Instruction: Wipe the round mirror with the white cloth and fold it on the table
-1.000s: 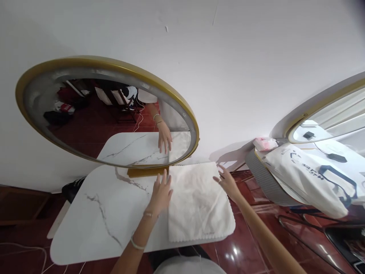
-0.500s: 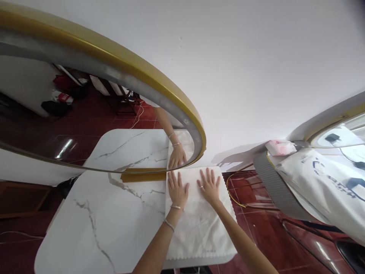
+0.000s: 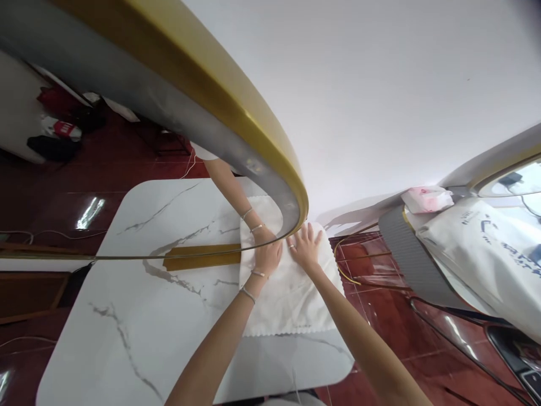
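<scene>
A white cloth (image 3: pixel 291 304) with scalloped edges lies on the right end of the marble-patterned table (image 3: pixel 169 338), somewhat wrinkled. My left hand (image 3: pixel 267 260) presses on its left part, right at the lower rim of the gold-framed mirror (image 3: pixel 291 169). Its fingers blend with their reflection, so their pose is unclear. My right hand (image 3: pixel 305 248) rests flat on the far right part of the cloth, fingers spread, with a ring on one finger. Two bracelets circle my left wrist.
A gold strip (image 3: pixel 181 258) shows on the table below the mirror and in its reflection. To the right, a grey ribbed table (image 3: pixel 397 248) bears a white printed bag (image 3: pixel 477 242) and a pink-white packet (image 3: pixel 428 199). The white wall (image 3: pixel 380 113) rises behind.
The cloth has slid away from me toward the wall, baring more of the table's near edge. Both hands moved forward with it, and the view has shifted.
</scene>
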A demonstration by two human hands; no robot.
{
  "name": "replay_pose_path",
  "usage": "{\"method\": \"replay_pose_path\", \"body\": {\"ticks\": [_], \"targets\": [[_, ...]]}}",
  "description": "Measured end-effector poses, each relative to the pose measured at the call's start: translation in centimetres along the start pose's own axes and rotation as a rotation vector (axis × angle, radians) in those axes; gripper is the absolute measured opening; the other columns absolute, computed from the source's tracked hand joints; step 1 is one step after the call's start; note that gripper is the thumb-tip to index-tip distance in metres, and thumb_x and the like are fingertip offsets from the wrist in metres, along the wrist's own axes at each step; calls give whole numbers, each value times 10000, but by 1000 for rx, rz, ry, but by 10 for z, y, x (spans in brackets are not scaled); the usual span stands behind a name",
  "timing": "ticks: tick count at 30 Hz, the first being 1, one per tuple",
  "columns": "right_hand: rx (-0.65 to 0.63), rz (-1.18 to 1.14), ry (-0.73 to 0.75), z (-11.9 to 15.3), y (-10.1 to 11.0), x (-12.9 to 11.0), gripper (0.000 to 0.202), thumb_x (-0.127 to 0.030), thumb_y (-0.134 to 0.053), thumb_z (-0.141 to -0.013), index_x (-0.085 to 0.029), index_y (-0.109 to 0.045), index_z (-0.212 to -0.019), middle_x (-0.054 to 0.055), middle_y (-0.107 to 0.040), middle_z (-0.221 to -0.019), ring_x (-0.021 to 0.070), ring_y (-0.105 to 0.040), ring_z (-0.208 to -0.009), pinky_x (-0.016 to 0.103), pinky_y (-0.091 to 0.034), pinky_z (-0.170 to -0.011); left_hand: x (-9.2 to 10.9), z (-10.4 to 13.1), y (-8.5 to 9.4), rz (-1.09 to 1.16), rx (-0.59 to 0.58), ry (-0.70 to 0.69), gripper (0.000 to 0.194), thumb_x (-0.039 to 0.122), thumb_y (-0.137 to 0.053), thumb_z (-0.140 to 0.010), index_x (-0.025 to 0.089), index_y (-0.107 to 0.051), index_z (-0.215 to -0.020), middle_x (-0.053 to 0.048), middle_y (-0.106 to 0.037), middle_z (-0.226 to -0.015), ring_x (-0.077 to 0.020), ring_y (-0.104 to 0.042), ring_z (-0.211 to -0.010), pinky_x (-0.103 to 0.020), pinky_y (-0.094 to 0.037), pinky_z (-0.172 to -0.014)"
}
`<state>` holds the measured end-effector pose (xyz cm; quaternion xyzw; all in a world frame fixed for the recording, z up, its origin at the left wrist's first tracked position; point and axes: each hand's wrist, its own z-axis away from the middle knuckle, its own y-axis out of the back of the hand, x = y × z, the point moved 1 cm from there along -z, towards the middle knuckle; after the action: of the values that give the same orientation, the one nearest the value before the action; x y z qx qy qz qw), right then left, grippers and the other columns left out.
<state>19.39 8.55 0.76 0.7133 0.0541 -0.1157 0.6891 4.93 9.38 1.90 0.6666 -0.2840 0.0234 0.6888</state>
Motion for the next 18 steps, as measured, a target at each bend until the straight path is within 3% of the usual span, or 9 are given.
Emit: {"method": "replay_pose_path", "body": {"ticks": [3,6,9,11,14,18], "targets": [[20,12,70,38,0,-1,550,-451,-296,-984,-262,-314,-1500,99,-190,-1599,308,-101,-1479,625,-38,-1143,6,38,3,-73,-1,-31,495,355,-417,-962,267,-414,-1449,-99,-445,-1486,-295,-394,-1370,-482,-304,-1119],[23,18,131,81,0,-1,580,-470,-334,-975,-271,-272,-1516,95,-155,-1607,299,-87,-1483,593,-59,-1155,7,75,4,-130,16,-72,521,366,-440,-954,277,-385,-1465,-93,-295,-1573,-292,-251,-1451,-498,-210,-1167],[31,29,145,96,1,4,581,-476,-363,-968,-296,-275,-1513,85,-172,-1604,304,-105,-1480,610,-52,-1148,7,84,2,-139,21,-80,524,344,-443,-950,280,-382,-1467,-97,-252,-1588,-295,-219,-1464,-501,-182,-1174],[41,37,140,83,2,12,570,-483,-354,-971,-311,-279,-1510,75,-191,-1600,305,-113,-1478,628,-34,-1141,9,71,-1,-133,21,-63,529,354,-451,-944,278,-388,-1464,-108,-321,-1558,-310,-281,-1437,-517,-199,-1163],[41,38,147,43,2,27,561,-503,-337,-973,-318,-297,-1502,64,-211,-1597,307,-127,-1473,642,-50,-1134,12,33,-7,-102,16,-16,519,380,-453,-944,266,-415,-1449,-116,-488,-1445,-324,-446,-1324,-507,-320,-1096],[33,29,121,-3,5,42,529,-511,-355,-967,-306,-396,-1453,70,-321,-1555,307,-265,-1418,612,-174,-1120,16,-17,-11,-32,34,-35,495,375,-448,-949,206,-464,-1413,-135,-514,-1416,-342,-469,-1299,-483,-378,-1056]]}}
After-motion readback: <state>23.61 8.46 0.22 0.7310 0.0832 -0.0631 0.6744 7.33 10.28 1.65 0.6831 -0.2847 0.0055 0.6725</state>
